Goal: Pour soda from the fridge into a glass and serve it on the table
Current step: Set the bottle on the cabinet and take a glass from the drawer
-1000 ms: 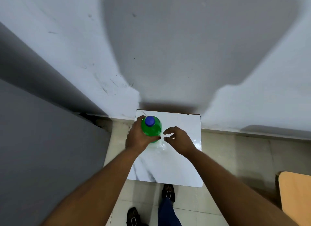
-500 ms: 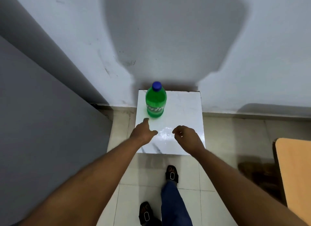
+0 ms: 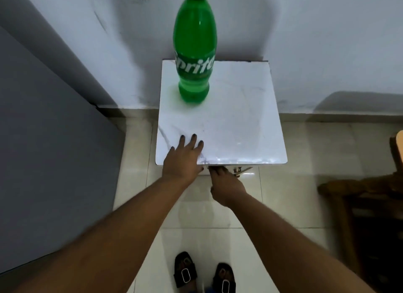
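Pale floor tiles and a white wall frame the small marble-topped table [image 3: 239, 109] in front of you, with a grey panel [image 3: 43, 151] running down your left side. Your left hand [image 3: 183, 159] lies flat on the near-left corner of the tabletop, fingers spread and gripping nothing. Your right hand [image 3: 226, 183] reaches under the near edge beside a metal fitting [image 3: 242, 170]; its fingertips are hidden, so you cannot tell whether it is grasping anything. The green Sprite bottle [image 3: 194, 52] stands upright and capped near the far-left part of the top, well apart from both hands. Watch that: if you tug, lift or shift the table from below, the tall bottle will likely wobble and tip onto the marble or the floor. No glass is in view, so pouring is not yet begun.
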